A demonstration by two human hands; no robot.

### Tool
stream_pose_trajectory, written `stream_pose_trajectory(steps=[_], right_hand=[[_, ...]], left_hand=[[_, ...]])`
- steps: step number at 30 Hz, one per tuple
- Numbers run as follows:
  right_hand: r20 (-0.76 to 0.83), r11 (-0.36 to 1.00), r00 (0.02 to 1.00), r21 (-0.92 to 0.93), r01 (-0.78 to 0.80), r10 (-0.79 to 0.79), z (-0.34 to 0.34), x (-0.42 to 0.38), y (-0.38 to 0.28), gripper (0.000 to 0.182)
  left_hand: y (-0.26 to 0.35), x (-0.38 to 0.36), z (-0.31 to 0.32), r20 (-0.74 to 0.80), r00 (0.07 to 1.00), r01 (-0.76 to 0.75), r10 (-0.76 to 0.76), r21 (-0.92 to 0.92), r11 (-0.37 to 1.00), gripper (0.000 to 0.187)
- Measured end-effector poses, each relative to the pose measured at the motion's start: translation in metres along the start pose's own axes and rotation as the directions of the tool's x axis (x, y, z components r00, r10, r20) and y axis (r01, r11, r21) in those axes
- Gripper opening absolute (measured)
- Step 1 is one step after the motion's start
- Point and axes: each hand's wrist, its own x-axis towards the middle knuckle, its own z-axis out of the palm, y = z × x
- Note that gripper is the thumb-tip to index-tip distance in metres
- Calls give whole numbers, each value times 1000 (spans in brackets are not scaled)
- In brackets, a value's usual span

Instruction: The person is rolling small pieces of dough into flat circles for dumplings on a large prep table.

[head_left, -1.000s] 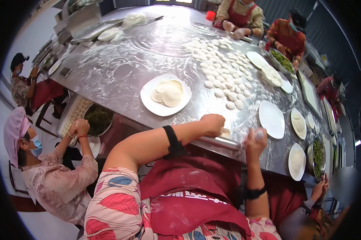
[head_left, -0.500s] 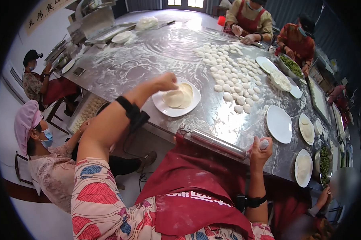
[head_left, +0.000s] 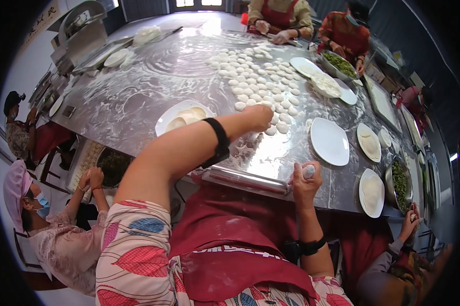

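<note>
My left hand (head_left: 259, 117) is over the near side of the flattened dough pieces (head_left: 263, 86), with its fingers curled. Whatever is in those fingers is hidden. At the table's front edge, my right hand (head_left: 306, 186) is wrapped around the right handle of a shiny metal rolling pin (head_left: 248, 179); a floury pale end sticks out of the fist. Behind my left forearm, and partly covered by it, a white square plate (head_left: 164, 118) holds several thin round dough wrappers (head_left: 189, 116).
Flour covers the steel table (head_left: 123, 102). To the right stand a bare white plate (head_left: 330, 145), a plate with wrappers (head_left: 372, 194) and a bowl of green filling (head_left: 399, 183). Co-workers work at the far side, at the left (head_left: 56, 224) and at the right edge.
My left hand has moved right from the plate of wrappers to the dough pieces. My right hand keeps hold of the rolling pin handle. The view has turned to the right.
</note>
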Motion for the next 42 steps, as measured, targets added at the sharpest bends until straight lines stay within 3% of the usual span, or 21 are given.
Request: stream_pose_trajectory(steps=[4, 8, 12, 15, 17, 18, 21, 24, 25, 27, 28, 29, 31, 33, 35, 37, 39, 41, 42], right_hand=[[-30, 999, 999, 29, -29, 30, 1, 0, 3, 20], [-34, 998, 998, 21, -51, 52, 0, -1, 1, 20], [-30, 998, 998, 21, -57, 57, -1, -3, 8, 21], [-23, 994, 995, 42, -97, 98, -2, -7, -3, 21], [-32, 990, 991, 58, -129, 131, -1, -7, -5, 22], [-43, 987, 988, 63, -146, 149, -1, -7, -5, 22], [-78, 991, 997, -130, -14, 4, 7, 19, 21, 23], [-25, 991, 993, -65, -120, 118, 10, 28, 23, 20], [-32, 990, 991, -54, -128, 127, 10, 23, 17, 19], [-44, 993, 994, -63, -103, 100, 3, 13, 8, 16], [-51, 999, 999, 35, -3, 5, 7, 15, 21, 17], [-70, 971, 982, -175, 162, -177, 9, 23, 21, 17], [-77, 981, 995, -186, 54, -70, 18, 39, 33, 23], [-50, 975, 999, -222, -2, -9, 20, 48, 19, 25], [-69, 953, 994, -298, 60, -85, 14, 39, 12, 25], [-47, 969, 998, -241, -60, 50, 3, 20, -6, 25], [-39, 982, 998, -181, -51, 45, 2, 15, 4, 25], [-65, 938, 989, -331, 101, -130, 13, 32, 26, 27], [-56, 965, 997, -255, -64, 52, 18, 43, 12, 28]], left_hand=[[20, 12, 17, 49, 969, 244, -244, -4, 970, 37], [20, 21, 41, -42, 944, 323, -326, -75, 943, 38], [9, 22, 50, -92, 991, 77, -101, -234, 969, 38], [6, -11, 39, 102, 993, -10, 54, -385, 923, 34], [4, -34, 25, 340, 926, 13, 162, -459, 888, 28], [3, -47, 27, 342, 929, 46, 142, -486, 873, 22], [-6, -58, 38, 289, 941, -20, 174, -467, 884, 22], [6, -71, 25, 311, 948, 40, 71, -339, 940, 22], [3, -73, 33, 248, 968, 29, 41, -273, 962, 22], [-1, -75, 39, 185, 977, -67, 101, -185, 981, 22], [4, -79, 34, 202, 971, -88, 130, -205, 975, 25], [3, -81, 36, 215, 970, -48, 114, -290, 956, 23], [16, -82, 26, 277, 959, 36, 65, -345, 938, 20], [15, -77, 23, 248, 962, -24, 112, -332, 943, 18], [6, -80, 26, 216, 972, -15, 95, -348, 938, 16], [-5, -85, 33, 176, 984, 43, 28, -392, 919, 14], [-7, -92, 41, 280, 960, 214, -24, -670, 711, 11], [-6, -92, 48, 168, 986, 70, 25, -538, 840, 13], [3, -93, 40, 134, 991, 53, 11, -458, 888, 15]])
